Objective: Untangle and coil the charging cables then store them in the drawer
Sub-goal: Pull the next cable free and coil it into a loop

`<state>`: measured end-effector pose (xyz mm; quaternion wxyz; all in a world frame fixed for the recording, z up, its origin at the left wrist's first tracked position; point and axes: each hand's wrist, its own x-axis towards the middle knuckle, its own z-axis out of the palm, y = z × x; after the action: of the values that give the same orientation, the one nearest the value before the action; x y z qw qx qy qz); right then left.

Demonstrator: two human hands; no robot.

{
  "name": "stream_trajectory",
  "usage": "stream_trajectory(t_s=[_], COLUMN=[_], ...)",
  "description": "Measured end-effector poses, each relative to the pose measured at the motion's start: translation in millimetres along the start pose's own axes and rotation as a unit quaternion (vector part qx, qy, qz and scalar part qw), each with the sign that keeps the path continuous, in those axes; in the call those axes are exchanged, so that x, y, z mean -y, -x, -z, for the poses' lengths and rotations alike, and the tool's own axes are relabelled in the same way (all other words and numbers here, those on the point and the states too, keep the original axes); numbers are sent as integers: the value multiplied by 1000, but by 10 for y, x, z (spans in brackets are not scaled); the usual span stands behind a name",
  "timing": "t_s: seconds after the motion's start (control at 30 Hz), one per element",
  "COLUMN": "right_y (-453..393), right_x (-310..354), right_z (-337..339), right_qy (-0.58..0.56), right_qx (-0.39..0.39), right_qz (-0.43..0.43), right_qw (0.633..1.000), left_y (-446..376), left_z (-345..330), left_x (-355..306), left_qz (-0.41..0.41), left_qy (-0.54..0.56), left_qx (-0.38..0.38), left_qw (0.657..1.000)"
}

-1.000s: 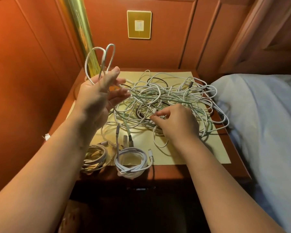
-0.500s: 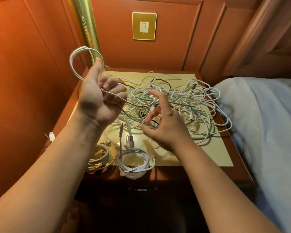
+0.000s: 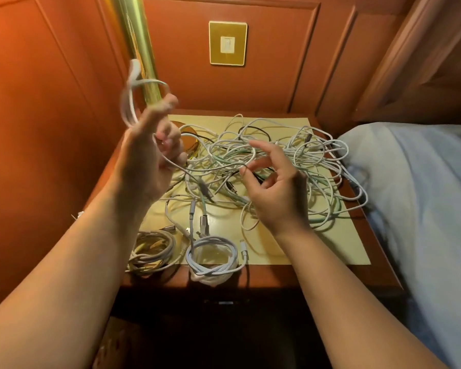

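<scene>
A tangle of white, pale green and black charging cables (image 3: 312, 161) lies on a yellow mat (image 3: 330, 249) on the wooden nightstand (image 3: 378, 275). My left hand (image 3: 147, 166) is raised at the left and holds blurred loops of a white cable (image 3: 129, 102). That cable's strand runs right to my right hand (image 3: 277, 193), which pinches it between thumb and forefinger above the tangle. Two finished coils sit at the front edge: a white coil (image 3: 213, 257) and a greyish coil (image 3: 152, 249). The drawer front (image 3: 224, 302) below is dark and closed.
A brass pole (image 3: 141, 49) stands at the back left corner against the wood-panelled wall, which bears a gold switch plate (image 3: 227, 43). A bed with a pale blue sheet (image 3: 423, 195) borders the nightstand on the right. Loose plug ends lie between the coils and the tangle.
My left hand has turned and loosened its fingers, and the loops it holds now stand upright. My right hand has risen and moved right, drawing the strand out of the tangle.
</scene>
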<state>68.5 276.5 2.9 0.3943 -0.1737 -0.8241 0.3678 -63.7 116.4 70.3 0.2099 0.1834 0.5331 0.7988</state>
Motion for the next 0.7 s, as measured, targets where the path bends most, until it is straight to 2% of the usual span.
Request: stream_trajectory(t_s=[0.03, 0.07, 0.1, 0.2, 0.27, 0.33, 0.43, 0.53, 0.6, 0.7], right_y=[-12, -26, -36, -58, -80, -99, -89, -69, -79, -106], right_x=[17, 39, 61, 130, 153, 140, 76, 31, 54, 135], right_z=[7, 18, 24, 39, 63, 94, 112, 102, 122, 203], right_qy=[-21, -38, -53, -95, -114, -97, -16, 41, 27, -21], right_qx=[-16, -29, -38, -53, -64, -68, -34, -9, -11, -1], right_qz=[-11, -14, -11, 1, 5, 12, 16, 2, -17, -39], right_qw=[1000, 999, 998, 994, 991, 993, 999, 999, 999, 999], left_y=[23, 53, 82, 160, 179, 142, 135, 140, 132, 95], left_z=[2, -18, -53, -172, -231, -239, -274, -311, -329, -310], left_x=[9, 15, 24, 110, 176, 221, 198, 195, 177, 51], left_qz=[-46, -81, -96, -109, -132, -149, -176, -168, -156, -100], left_qy=[-136, -254, -329, -414, -441, -428, -382, -313, -236, -51], left_qx=[27, 49, 68, 120, 119, 102, 100, 84, 53, 27], left_qw=[989, 963, 937, 896, 880, 886, 902, 931, 958, 993])
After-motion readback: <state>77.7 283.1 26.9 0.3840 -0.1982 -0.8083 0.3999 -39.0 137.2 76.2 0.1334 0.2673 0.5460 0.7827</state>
